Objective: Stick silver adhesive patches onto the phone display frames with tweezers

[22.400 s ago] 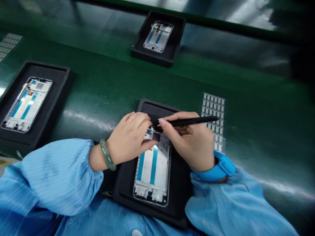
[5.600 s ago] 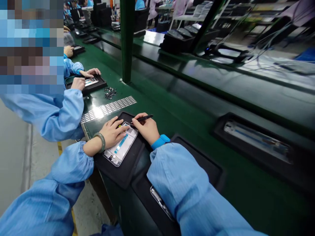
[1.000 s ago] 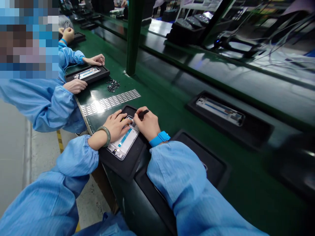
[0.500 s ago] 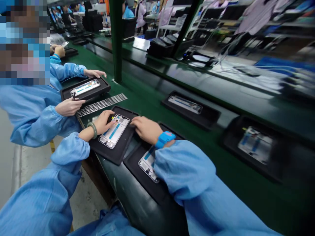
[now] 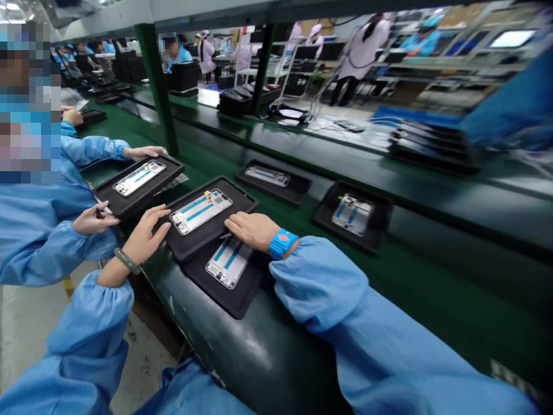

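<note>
In the head view, a black tray (image 5: 190, 251) carries a silver phone frame (image 5: 201, 212) with blue strips. My left hand (image 5: 147, 233) is at the tray's left edge, fingers stretched out and thumb apart. At the near right edge my right hand (image 5: 253, 227) has its fingers bent together over the rim; the fingertips are partly hidden. A small thin grey piece shows by them, too little to name. The tray overlaps a second black tray (image 5: 239, 302), which bears another phone frame (image 5: 227, 268), partly covered by the upper tray and my right hand.
Two more black trays with phone frames, one tray (image 5: 298, 196) and another tray (image 5: 322, 219), lie farther back on the green bench (image 5: 415, 288). At left a co-worker's hand (image 5: 93, 219) holds a dark thin tool beside their tray (image 5: 158, 181). A green post (image 5: 158, 92) stands behind.
The near tray has turned and shifted to overlap the second tray. My left hand has gone from over the phone frame to the tray's left edge. The co-worker's tray now covers most of the patterned strip.
</note>
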`<move>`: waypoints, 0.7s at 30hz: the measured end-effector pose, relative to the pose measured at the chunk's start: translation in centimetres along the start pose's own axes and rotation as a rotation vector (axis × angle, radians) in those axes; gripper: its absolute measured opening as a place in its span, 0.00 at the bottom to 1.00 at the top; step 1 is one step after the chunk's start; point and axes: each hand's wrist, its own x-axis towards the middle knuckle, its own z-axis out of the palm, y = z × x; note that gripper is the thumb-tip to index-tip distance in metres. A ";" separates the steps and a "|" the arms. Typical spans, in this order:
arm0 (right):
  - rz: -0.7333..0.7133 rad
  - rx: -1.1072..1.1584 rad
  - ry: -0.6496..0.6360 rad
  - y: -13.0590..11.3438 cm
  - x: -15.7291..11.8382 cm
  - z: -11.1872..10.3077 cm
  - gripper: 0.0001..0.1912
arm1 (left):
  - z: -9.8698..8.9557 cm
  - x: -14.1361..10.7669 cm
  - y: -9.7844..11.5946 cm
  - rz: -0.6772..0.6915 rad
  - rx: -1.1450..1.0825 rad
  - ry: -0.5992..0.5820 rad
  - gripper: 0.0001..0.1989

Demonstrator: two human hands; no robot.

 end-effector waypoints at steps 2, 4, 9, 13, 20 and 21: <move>0.110 -0.032 -0.029 1.0 -4.1 -0.6 0.15 | 0.9 0.3 1.8 0.052 -0.032 0.020 0.18; 0.236 -0.060 -0.054 2.0 -8.9 -0.9 0.17 | 2.1 0.6 3.5 0.110 -0.065 0.005 0.18; 0.628 -0.123 -0.116 3.7 -23.3 -0.3 0.21 | 5.7 0.3 7.2 0.281 -0.103 -0.144 0.15; 0.948 -0.156 -0.162 4.7 -34.2 0.7 0.18 | 7.8 -1.0 9.3 0.383 -0.085 -0.248 0.12; 1.214 -0.094 -0.232 7.1 -42.9 3.0 0.16 | 9.0 -2.4 11.6 0.441 -0.062 -0.329 0.13; 1.219 -0.075 -0.233 7.4 -42.8 3.3 0.16 | 9.0 -2.5 11.8 0.441 -0.060 -0.334 0.13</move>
